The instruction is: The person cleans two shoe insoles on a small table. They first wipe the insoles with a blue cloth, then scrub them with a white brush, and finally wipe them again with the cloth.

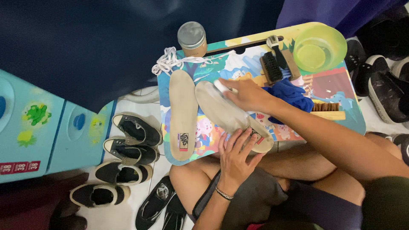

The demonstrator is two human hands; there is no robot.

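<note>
Two beige shoe insoles lie on a small colourful table (pixel 341 85). The left insole (pixel 182 110) rests flat on its own. My left hand (pixel 237 154) presses down on the heel end of the right insole (pixel 221 111), fingers spread. My right hand (pixel 246 94) reaches across it and grips a small white object (pixel 221 86), held against the insole's upper part; what the object is cannot be told. A blue cloth (pixel 292 96) lies just behind my right wrist.
White laces (pixel 170 61), a lidded jar (pixel 192 39), black and wooden brushes (pixel 272 66), another brush (pixel 327 110) and a green bowl of water (pixel 319 47) sit on the table. Several dark shoes (pixel 132 145) lie on the floor at left, more at right (pixel 383 81). My bare knees are under the table's front edge.
</note>
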